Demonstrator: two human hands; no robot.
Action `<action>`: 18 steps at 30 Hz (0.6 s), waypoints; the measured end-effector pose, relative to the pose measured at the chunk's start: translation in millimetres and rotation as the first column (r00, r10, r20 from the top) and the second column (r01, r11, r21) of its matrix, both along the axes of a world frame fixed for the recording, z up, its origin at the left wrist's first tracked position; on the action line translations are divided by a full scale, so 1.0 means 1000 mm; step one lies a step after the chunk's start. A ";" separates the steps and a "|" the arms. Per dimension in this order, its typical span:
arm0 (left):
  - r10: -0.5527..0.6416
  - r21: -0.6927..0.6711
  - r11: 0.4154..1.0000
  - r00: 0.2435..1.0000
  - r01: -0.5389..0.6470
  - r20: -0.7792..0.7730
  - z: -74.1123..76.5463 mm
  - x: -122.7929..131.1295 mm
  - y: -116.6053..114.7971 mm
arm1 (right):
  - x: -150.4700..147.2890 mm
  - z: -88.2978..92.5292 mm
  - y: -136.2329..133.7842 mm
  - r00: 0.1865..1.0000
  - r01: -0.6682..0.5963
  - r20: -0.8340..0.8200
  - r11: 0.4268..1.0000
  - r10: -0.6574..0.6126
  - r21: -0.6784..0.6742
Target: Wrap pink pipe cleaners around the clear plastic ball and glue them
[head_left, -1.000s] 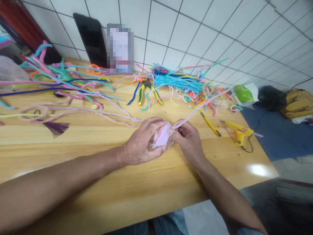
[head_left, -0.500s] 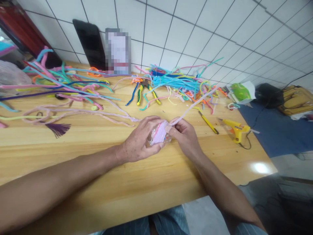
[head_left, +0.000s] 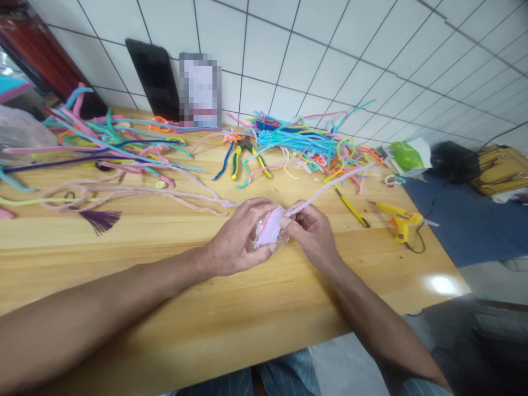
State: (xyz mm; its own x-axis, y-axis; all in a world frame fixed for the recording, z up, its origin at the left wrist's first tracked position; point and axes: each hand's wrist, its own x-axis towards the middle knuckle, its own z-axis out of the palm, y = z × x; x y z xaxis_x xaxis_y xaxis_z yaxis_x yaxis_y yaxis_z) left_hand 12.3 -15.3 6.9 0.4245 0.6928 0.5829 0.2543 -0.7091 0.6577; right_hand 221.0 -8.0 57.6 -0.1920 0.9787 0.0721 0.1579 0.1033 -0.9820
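Head view, right hand (head_left: 315, 235) pinching lilac strip (head_left: 330, 186), far end lower (slightly).

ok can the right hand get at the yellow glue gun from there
Probably yes: only a slim yellow tool lies flat between the right hand and the yellow glue gun, though the hand would first need to release the lilac strip.

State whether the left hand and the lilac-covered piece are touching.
Touching. The head view shows the left hand gripping the lilac-covered piece, its fingers over the far side and its thumb against the near edge.
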 end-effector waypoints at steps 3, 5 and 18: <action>0.005 -0.004 1.000 1.000 -0.005 -0.001 0.000 0.000 0.000 | 0.002 -0.001 0.002 1.000 0.000 0.002 1.000 0.000 -0.016; 0.010 -0.009 1.000 1.000 -0.010 0.002 0.000 -0.001 0.000 | 0.004 -0.001 0.004 0.999 -0.034 -0.014 0.999 0.034 -0.024; -0.004 0.009 1.000 1.000 0.004 0.002 0.001 -0.001 0.002 | 0.012 0.008 -0.001 0.936 -0.202 0.351 0.843 0.016 0.499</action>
